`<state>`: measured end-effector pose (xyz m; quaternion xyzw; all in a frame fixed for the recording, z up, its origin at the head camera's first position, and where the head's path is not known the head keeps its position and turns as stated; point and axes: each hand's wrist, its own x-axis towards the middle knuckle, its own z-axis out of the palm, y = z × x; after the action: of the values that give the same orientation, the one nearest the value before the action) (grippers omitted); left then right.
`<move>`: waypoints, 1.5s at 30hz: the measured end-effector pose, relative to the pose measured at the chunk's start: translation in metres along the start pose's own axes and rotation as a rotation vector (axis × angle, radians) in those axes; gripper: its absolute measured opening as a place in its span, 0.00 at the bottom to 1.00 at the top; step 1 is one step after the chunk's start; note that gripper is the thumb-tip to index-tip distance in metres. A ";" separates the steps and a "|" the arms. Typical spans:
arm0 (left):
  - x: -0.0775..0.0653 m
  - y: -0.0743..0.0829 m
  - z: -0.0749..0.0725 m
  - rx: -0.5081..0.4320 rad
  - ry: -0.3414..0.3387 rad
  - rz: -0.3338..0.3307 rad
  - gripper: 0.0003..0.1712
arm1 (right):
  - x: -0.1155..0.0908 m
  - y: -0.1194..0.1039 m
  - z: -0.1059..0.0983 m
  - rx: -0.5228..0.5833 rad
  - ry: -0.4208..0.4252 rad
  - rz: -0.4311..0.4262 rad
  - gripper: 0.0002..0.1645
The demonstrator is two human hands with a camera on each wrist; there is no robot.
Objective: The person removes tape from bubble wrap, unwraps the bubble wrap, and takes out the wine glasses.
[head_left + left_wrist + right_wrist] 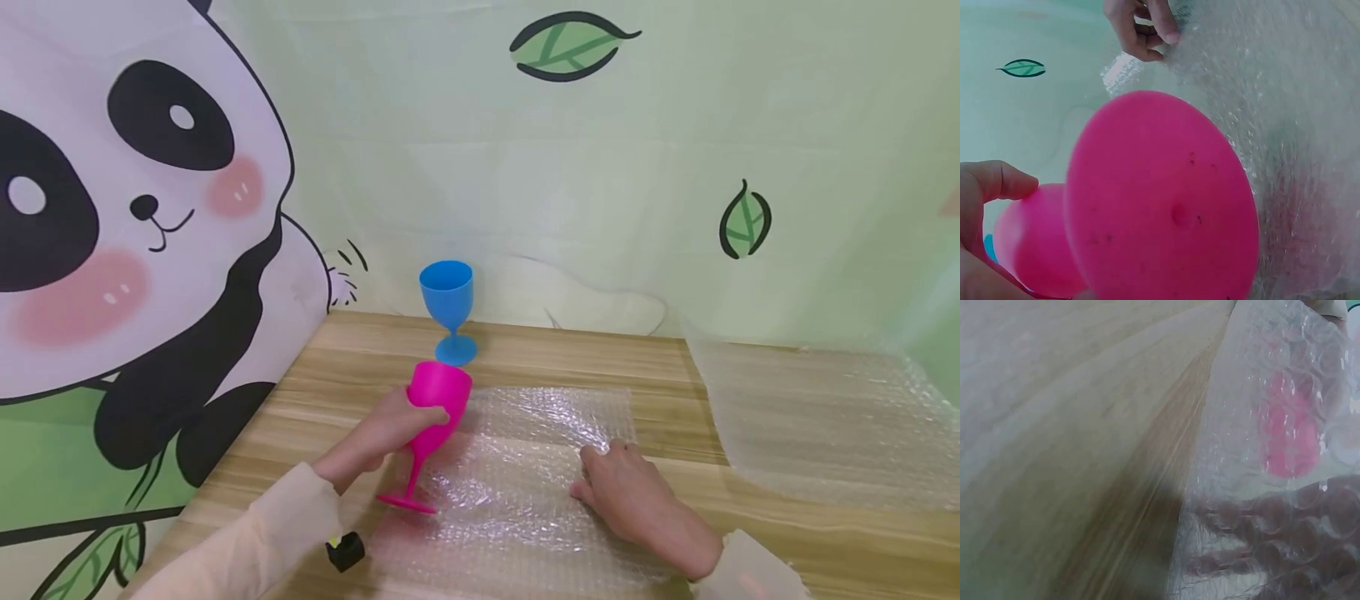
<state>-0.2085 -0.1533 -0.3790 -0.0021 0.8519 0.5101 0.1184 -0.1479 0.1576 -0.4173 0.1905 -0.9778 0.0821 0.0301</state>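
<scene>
A pink plastic goblet (441, 387) is tilted above the table, and my left hand (392, 427) grips its bowl. The left wrist view shows the underside of its round foot (1160, 187) up close. Beneath the goblet, a sheet of bubble wrap (517, 492) lies on the wooden table (660, 400). At the sheet's right side, my right hand (633, 492) pinches the wrap with curled fingers. From the right wrist, bubble wrap (1241, 425) stands raised near the camera, with a pink shape blurred through it; the fingertips are not clear there.
A blue goblet (447, 296) stands upright at the back of the table, near the printed cloth wall (465, 150). Another clear sheet (832, 425) lies at the far right. A small black object (345, 552) sits by the left sleeve (288, 517).
</scene>
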 end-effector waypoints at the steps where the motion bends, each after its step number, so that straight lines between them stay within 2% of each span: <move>1: -0.001 0.001 -0.001 -0.012 -0.012 0.004 0.24 | 0.000 0.000 0.000 0.000 0.002 -0.002 0.20; 12: -0.016 0.013 -0.008 -0.143 -0.106 0.003 0.39 | 0.000 0.001 0.001 -0.004 0.004 -0.011 0.21; 19: -0.017 0.013 -0.009 -0.256 -0.198 0.003 0.41 | -0.001 0.002 0.002 0.001 0.023 -0.028 0.21; 25: -0.019 0.018 -0.008 -0.302 -0.211 0.017 0.41 | -0.001 0.001 0.000 0.004 0.008 -0.011 0.21; 31: -0.020 0.023 -0.011 -0.293 -0.198 0.046 0.43 | 0.001 0.001 0.000 0.009 0.004 -0.011 0.20; 35: -0.021 0.028 -0.016 -0.281 -0.214 0.068 0.43 | 0.001 0.001 0.002 0.012 0.008 -0.009 0.20; 45: -0.023 0.036 -0.022 -0.271 -0.224 0.130 0.37 | 0.001 0.000 0.000 0.010 -0.010 0.001 0.20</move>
<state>-0.1948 -0.1575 -0.3330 0.0940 0.7551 0.6239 0.1779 -0.1490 0.1576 -0.4171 0.1903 -0.9776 0.0860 0.0242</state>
